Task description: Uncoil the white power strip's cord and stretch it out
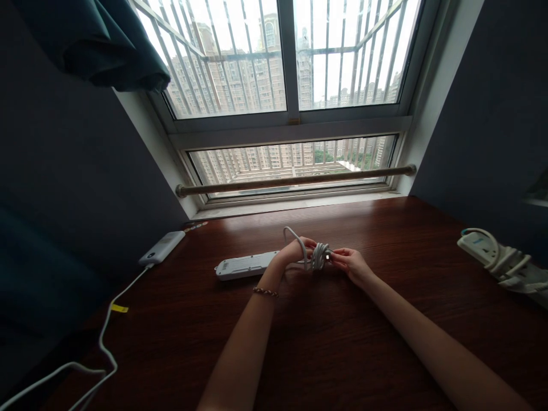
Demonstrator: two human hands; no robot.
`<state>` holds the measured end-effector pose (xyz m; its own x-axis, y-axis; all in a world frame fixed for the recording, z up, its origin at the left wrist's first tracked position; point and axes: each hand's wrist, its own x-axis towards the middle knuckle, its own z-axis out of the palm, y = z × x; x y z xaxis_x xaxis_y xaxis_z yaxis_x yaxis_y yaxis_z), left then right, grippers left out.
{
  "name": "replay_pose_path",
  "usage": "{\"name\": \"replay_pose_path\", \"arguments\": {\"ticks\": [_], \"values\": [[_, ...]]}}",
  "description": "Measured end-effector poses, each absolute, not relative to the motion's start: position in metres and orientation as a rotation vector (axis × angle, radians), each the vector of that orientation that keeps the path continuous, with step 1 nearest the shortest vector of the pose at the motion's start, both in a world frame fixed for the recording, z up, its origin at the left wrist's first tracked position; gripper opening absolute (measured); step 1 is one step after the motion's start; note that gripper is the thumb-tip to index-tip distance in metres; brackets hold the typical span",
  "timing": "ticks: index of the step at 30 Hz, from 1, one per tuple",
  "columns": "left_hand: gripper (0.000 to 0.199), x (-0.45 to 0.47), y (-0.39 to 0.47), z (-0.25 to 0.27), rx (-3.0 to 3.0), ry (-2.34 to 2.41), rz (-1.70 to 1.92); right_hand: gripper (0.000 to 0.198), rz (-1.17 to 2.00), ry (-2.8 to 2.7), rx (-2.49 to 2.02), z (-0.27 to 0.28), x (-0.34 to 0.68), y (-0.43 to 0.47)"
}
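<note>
A white power strip (244,266) lies on the brown wooden table, its right end hidden behind my left wrist. Its white cord (319,258) is wound into a tight bundle, with one loop standing up above my left hand (297,250). That hand is closed around the left side of the bundle, though its fingers are partly hidden. On the other side, the fingertips of my right hand (349,261) are pinched at the bundle's right edge. Beside them shows a small dark part with a bright spot, perhaps the plug, too small to make out.
At the left, a white power bank (165,248) has a white cable (105,325) with a yellow tag (120,308). Another white power strip (479,245) with wound cord lies at the right edge. A barred window and horizontal rail (295,181) stand behind the table (317,354).
</note>
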<state>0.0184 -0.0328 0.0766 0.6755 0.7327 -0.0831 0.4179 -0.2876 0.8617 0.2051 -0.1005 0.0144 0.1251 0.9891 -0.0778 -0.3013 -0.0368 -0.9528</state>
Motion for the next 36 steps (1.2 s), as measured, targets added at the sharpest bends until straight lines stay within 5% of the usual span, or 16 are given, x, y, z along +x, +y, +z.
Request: {"name": "replay_pose_path", "arguments": {"ticks": [18,26,36], "values": [[0.011,0.021,-0.046,0.082,2.209,1.414,0.456,0.035,0.789,-1.331,-1.332,0.005,0.177,-0.111],[0.017,0.025,-0.051,0.09,2.057,1.196,0.111,0.095,0.541,-1.696,-1.33,0.003,0.156,-0.124],[0.017,0.032,-0.064,0.103,2.149,1.266,-0.004,0.031,0.35,-1.62,-1.431,0.011,0.155,-0.13]]}}
